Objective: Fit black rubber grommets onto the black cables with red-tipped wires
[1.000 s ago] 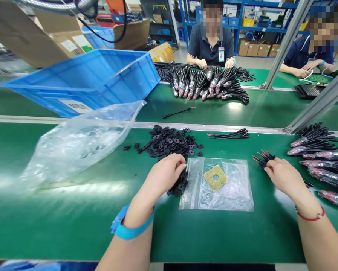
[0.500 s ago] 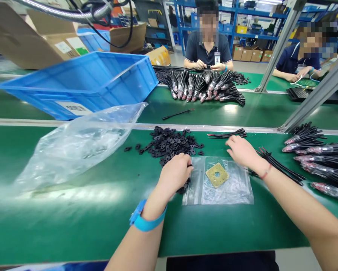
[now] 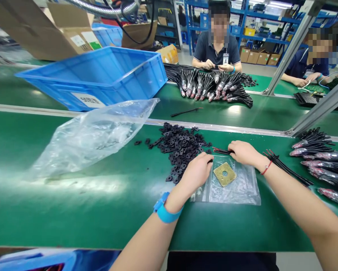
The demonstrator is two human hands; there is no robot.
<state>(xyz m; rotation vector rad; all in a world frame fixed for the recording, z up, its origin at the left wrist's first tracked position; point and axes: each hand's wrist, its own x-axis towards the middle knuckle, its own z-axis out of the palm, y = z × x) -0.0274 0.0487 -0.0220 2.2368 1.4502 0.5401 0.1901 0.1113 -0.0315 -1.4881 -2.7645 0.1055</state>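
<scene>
My left hand (image 3: pixel 196 171) is closed, pinching a small black part (image 3: pixel 210 161) that is mostly hidden by the fingers. Just left of it spreads a pile of flat black pieces with holes (image 3: pixel 177 145). Fingers of my right hand (image 3: pixel 243 152) are wrapped round a bundle of black cables (image 3: pixel 224 151), whose red wire tips point left towards my other hand. Below both hands lies a clear zip bag (image 3: pixel 242 188) with a yellowish square plate (image 3: pixel 224 174) on it, a round hole in its middle. More black cables (image 3: pixel 289 169) rest right of my right wrist.
A crumpled clear plastic bag (image 3: pixel 98 135) lies at left, before a blue bin (image 3: pixel 101 84). Tied cable bundles (image 3: pixel 324 156) are stacked at right. A metal post (image 3: pixel 318 101) rises there. Across the bench, one person (image 3: pixel 218 49) works behind more bundles; another person (image 3: pixel 307 67) sits farther right.
My right hand has let go of cables at right, moved left and taken up the bundle near the bench's rail. My left hand has moved right, away from the black pile, with a small black part.
</scene>
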